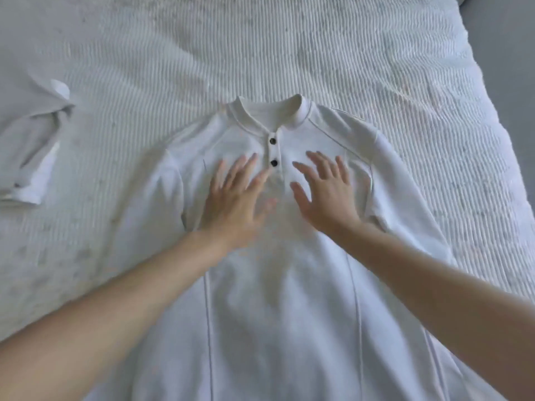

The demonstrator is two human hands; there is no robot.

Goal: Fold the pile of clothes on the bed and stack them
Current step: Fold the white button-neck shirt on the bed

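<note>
Shirt spread flat, front up, on bed, collar away from person, two dark buttons done up at neck. Left hand and right hand both flat on chest, fingers straight and spread, one each side of buttons (holding nothing). Second white garment lies crumpled at left, well apart.

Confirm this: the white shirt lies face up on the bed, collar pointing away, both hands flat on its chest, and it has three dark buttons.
One detail is wrong: the head view shows two dark buttons, not three. The rest holds: the white shirt lies face up on the bed, collar away, with the left hand and right hand flat on its chest.
</note>
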